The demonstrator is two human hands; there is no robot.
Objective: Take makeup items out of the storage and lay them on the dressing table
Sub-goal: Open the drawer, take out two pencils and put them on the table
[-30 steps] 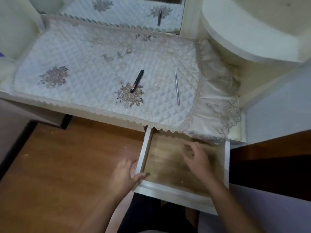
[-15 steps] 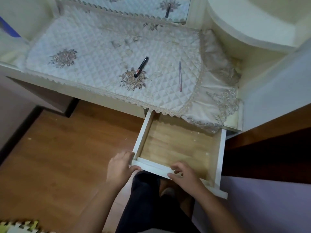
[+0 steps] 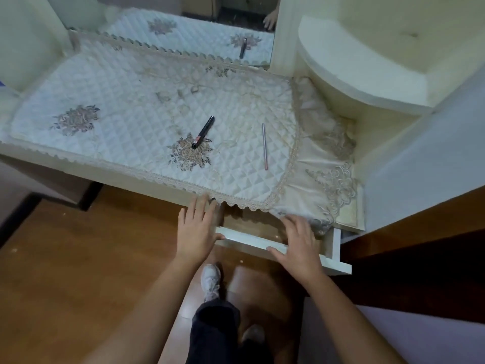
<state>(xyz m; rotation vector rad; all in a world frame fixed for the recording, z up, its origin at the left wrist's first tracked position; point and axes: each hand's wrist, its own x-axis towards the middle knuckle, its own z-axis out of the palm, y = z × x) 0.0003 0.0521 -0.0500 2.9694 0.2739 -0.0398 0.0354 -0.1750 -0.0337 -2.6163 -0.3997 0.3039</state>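
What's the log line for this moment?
drawer: nearly shut | left hand, right hand: open, on its front | pen, pencil: on table

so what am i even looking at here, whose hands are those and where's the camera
This is one picture from a camera worn on a person's head, looking forward and down. No machine is involved. The left hand and right hand are bare, flat and open, holding nothing; both rest on the front of a nearly closed white drawer. Above it is a dressing table covered by a quilted cloth. On the cloth lie a black makeup pen and, apart to its right, a thin pink pencil. A mirror stands behind.
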